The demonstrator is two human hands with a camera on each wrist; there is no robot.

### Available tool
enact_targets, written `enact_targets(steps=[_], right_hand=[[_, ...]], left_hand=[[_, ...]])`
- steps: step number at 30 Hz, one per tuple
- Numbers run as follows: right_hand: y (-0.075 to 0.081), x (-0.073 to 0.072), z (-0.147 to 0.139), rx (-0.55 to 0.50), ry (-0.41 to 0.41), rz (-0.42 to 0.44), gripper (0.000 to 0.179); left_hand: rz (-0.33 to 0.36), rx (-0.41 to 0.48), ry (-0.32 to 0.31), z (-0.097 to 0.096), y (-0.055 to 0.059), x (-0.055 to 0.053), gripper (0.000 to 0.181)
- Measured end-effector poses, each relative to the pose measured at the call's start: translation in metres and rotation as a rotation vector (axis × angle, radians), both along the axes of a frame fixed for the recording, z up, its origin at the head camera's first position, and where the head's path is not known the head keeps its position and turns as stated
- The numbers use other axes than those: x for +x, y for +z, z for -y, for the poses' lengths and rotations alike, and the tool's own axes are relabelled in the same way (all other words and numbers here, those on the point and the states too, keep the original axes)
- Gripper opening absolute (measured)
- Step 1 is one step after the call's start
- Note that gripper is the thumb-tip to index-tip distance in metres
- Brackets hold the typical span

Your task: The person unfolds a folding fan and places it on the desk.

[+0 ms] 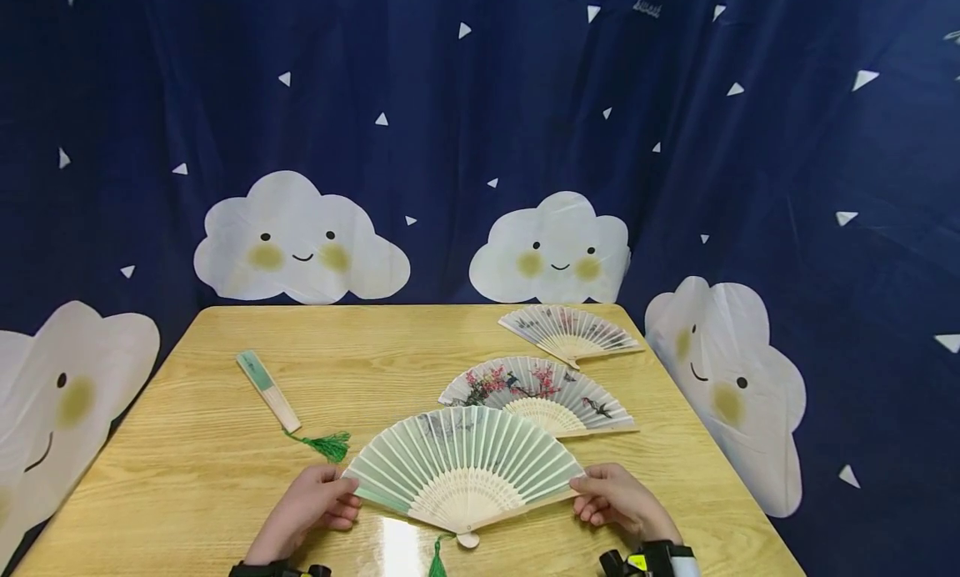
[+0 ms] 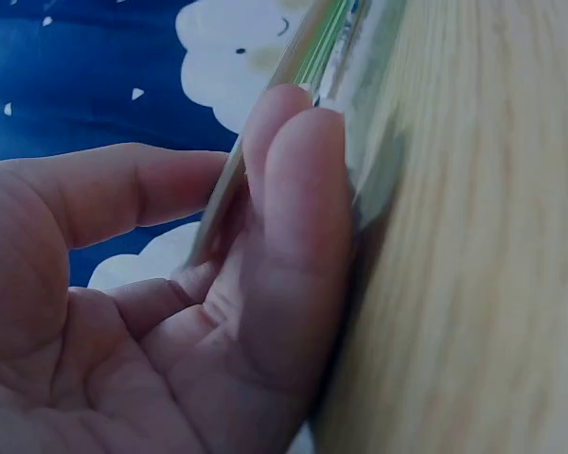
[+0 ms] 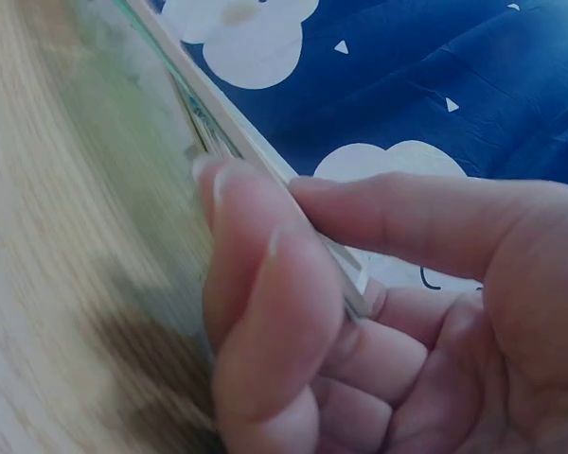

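A pale green folding fan [image 1: 468,464] is spread wide, with its pivot toward me and a green tassel [image 1: 437,558] hanging below it. My left hand [image 1: 311,506] pinches the fan's left outer rib between thumb and curled fingers. On the opposite side my right hand [image 1: 618,502] grips the right outer rib in the same way. In the left wrist view the thumb presses one face of the rib [image 2: 222,203] while the fingers curl behind it. The right wrist view shows the rib [image 3: 251,142] between thumb and fingers, close over the wood surface.
Behind the green fan lies an open white fan with pink blossoms [image 1: 536,389], partly overlapped by it. Farther back is another open floral fan [image 1: 570,331]. A folded green fan [image 1: 267,389] with a green tassel [image 1: 327,446] lies at left on the wooden table [image 1: 360,335].
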State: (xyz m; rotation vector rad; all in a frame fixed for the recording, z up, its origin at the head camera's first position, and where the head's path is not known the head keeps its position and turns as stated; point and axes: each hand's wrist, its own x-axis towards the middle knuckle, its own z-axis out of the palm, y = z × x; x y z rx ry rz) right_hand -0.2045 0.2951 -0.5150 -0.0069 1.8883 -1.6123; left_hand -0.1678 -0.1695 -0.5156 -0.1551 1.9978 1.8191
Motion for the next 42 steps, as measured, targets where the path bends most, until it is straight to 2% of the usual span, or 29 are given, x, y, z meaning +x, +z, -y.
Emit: enact_targets(steps=[10, 14, 23, 27, 34, 42], right_hand=[[0.004, 0.004, 0.004, -0.012, -0.029, -0.003, 0.025], [0.005, 0.006, 0.007, 0.014, -0.023, -0.013, 0.027], [0.004, 0.004, 0.022, 0.067, 0.069, -0.131, 0.034], [0.005, 0.006, 0.023, 0.133, 0.059, -0.156, 0.030], [0.009, 0.007, 0.021, 0.266, -0.040, -0.183, 0.022], [0.013, 0.009, 0.024, 0.313, -0.083, -0.182, 0.024]], left_hand=[[-0.049, -0.171, 0.085, -0.002, 0.004, 0.005, 0.022], [-0.050, -0.238, 0.118, -0.001, 0.006, 0.008, 0.018], [-0.021, -0.364, 0.219, 0.013, 0.006, 0.008, 0.011], [-0.019, -0.373, 0.217, 0.015, 0.008, 0.008, 0.012], [-0.058, -0.428, 0.186, 0.007, 0.009, 0.005, 0.009], [-0.090, -0.502, 0.169, 0.010, 0.009, 0.005, 0.011]])
